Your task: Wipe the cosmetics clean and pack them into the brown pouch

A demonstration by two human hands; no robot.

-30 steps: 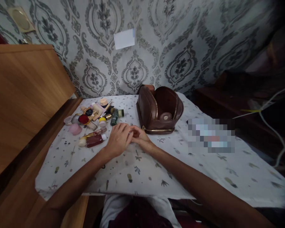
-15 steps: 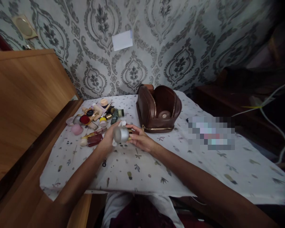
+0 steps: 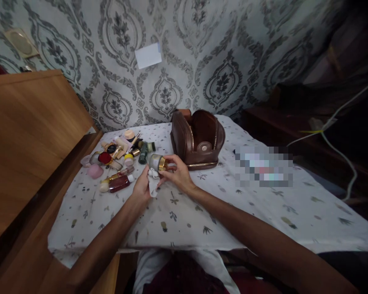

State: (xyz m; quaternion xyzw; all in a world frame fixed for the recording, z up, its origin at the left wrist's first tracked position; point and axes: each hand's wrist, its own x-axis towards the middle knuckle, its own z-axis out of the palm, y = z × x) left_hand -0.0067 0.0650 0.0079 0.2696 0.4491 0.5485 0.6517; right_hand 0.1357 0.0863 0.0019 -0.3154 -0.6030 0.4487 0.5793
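Observation:
My right hand (image 3: 179, 175) has its fingers closed around the gold cap of a small frosted jar (image 3: 155, 162), which is tipped on its side above the table. My left hand (image 3: 142, 185) is closed on a crumpled white wipe (image 3: 153, 182), pressed to the jar from below. Just left of it, a bottle of dark red liquid (image 3: 119, 184) lies on the cloth. Behind the jar is a dark green tube (image 3: 143, 153). A brown cosmetic bag (image 3: 199, 143) stands behind my right hand with its top unzipped and gaping.
Several cosmetics crowd the table's back left, among them a pink sponge (image 3: 95, 171), a red round compact (image 3: 104, 158) and a yellow-lidded jar (image 3: 129, 159). A blurred-out object (image 3: 265, 166) lies at the right. A wooden cabinet (image 3: 33, 134) borders the left side; cables (image 3: 340, 157) hang at the right.
The jar has turned so that its side and gold cap show instead of its base. The wipe has moved to its lower side. The whole view has shifted slightly.

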